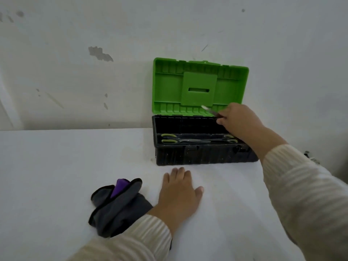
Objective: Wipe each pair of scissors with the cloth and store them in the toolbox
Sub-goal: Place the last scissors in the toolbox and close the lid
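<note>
A black toolbox (203, 157) with its green lid (169, 85) raised stands against the wall. Two pairs of green-handled scissors (169, 141) lie along its front tray, blades overlapping. My right hand (239, 121) hovers over the box's right side, gripping a pair of scissors (208, 109) whose shiny blades point up and left in front of the lid. My left hand (178, 194) lies flat on the white table, fingers spread, holding nothing. The grey cloth (116, 208), crumpled with a purple patch showing, sits just left of that hand, partly under my sleeve.
The white table (56, 166) runs to a scuffed white wall (94, 72) right behind the toolbox. A small dark object (308, 155) shows at the table's right edge beyond my right sleeve.
</note>
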Tool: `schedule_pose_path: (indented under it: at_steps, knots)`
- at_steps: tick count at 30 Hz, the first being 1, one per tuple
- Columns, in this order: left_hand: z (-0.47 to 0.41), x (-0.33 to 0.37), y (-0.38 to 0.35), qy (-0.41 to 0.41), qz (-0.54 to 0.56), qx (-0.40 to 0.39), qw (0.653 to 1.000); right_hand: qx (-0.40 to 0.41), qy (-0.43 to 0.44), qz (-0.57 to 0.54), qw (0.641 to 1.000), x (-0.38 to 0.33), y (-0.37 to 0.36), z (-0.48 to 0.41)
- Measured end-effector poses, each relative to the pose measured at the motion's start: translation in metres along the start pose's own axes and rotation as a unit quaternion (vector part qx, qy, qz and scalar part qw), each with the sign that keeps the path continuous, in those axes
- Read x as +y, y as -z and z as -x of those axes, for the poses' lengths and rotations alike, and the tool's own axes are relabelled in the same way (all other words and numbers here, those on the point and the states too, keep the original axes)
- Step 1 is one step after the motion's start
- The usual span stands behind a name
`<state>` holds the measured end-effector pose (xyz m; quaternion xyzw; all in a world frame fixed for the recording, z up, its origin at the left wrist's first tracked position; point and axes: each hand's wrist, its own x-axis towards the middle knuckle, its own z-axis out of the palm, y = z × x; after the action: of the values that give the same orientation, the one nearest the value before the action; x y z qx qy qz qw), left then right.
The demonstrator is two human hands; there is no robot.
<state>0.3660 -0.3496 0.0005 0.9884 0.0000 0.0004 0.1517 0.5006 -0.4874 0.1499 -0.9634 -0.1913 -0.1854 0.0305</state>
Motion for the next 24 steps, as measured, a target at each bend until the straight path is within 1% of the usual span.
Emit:
schedule_pose_path:
  at_steps: [2,4,6,8,12,14,16,17,19,22,24]
  knots:
    - [-0.003,-0.001,-0.006,0.004,-0.006,0.018,1.0,-0.105,0.004,0.047,0.993,0.018,-0.023,-0.02]
    - [-0.004,0.0,-0.01,0.008,-0.012,0.024,1.0,-0.175,0.023,0.088,0.98,0.03,-0.045,-0.033]
    - [-0.007,0.0,-0.012,0.008,-0.02,0.033,0.999,-0.218,0.022,0.116,0.969,0.04,-0.066,-0.047]
    - [-0.01,-0.001,-0.013,0.006,-0.026,0.045,0.999,-0.248,0.002,0.125,0.961,0.047,-0.086,-0.058]
    - [-0.013,-0.001,-0.015,0.015,-0.025,0.041,0.999,-0.275,-0.03,0.103,0.955,0.057,-0.115,-0.067]
    - [-0.013,-0.002,-0.015,0.016,-0.024,0.037,0.999,-0.263,-0.03,0.094,0.96,0.058,-0.118,-0.066]
    - [-0.013,-0.003,-0.014,0.015,-0.018,0.03,0.999,-0.219,-0.008,0.082,0.972,0.058,-0.109,-0.061]
    - [-0.013,-0.002,-0.013,0.013,-0.01,0.028,0.999,-0.18,0.001,0.073,0.981,0.057,-0.102,-0.055]
    - [-0.012,-0.002,-0.01,0.006,0.022,0.038,0.999,-0.089,0.005,0.019,0.996,0.05,-0.086,-0.037]
    - [-0.011,-0.005,-0.002,0.001,0.134,0.096,0.986,0.007,-0.016,-0.082,0.996,0.031,-0.069,-0.007]
    - [-0.007,-0.004,0.01,-0.009,0.169,0.159,0.973,0.034,0.002,-0.117,0.993,0.015,-0.06,0.015]
